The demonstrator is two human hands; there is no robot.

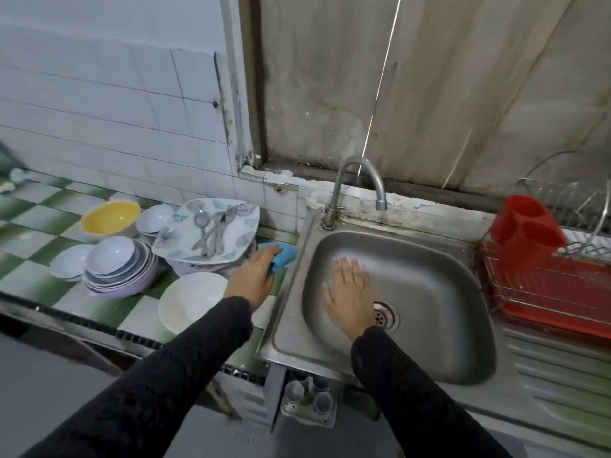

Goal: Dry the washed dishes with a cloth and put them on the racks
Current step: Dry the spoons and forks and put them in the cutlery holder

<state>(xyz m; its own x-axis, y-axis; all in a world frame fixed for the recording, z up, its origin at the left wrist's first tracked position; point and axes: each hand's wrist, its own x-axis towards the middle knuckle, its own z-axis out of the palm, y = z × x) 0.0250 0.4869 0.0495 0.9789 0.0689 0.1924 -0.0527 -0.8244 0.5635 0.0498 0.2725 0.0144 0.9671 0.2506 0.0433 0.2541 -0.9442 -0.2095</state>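
- Green-and-white checked tile covers the counter [43, 226], and all the washed dishes sit on it, left of the sink.
- Stainless steel sink [429, 276]: the right hand [350, 299] hovers flat over the basin with its fingers spread, holding nothing.
- Red dish rack [545, 292] on the draining board at the sink's right edge, with a red cutlery holder [525, 226] at its back. I see no dishes in it, so drying looks barely begun.
- Stack of bowls [122, 272] mid-counter. They look glazed, hard and breakable, and probably slick if wet. I'd lift one at a time by the rim.
- Square flowered plate [185, 239] on top of a pile of plates near the sink edge, with loose spoons [211, 229] lying on it. They would slide off if it tilts, so they should come off first.
- White bowl [188, 302] at the counter's front edge, nearest the left wrist. It is an easy first pick, with a thumb inside the rim.
- Left hand [253, 276] is curled round the blue cloth [284, 254] at the counter's sink-side edge. The cloth is soft and limp, so it needs bunching in the palm.
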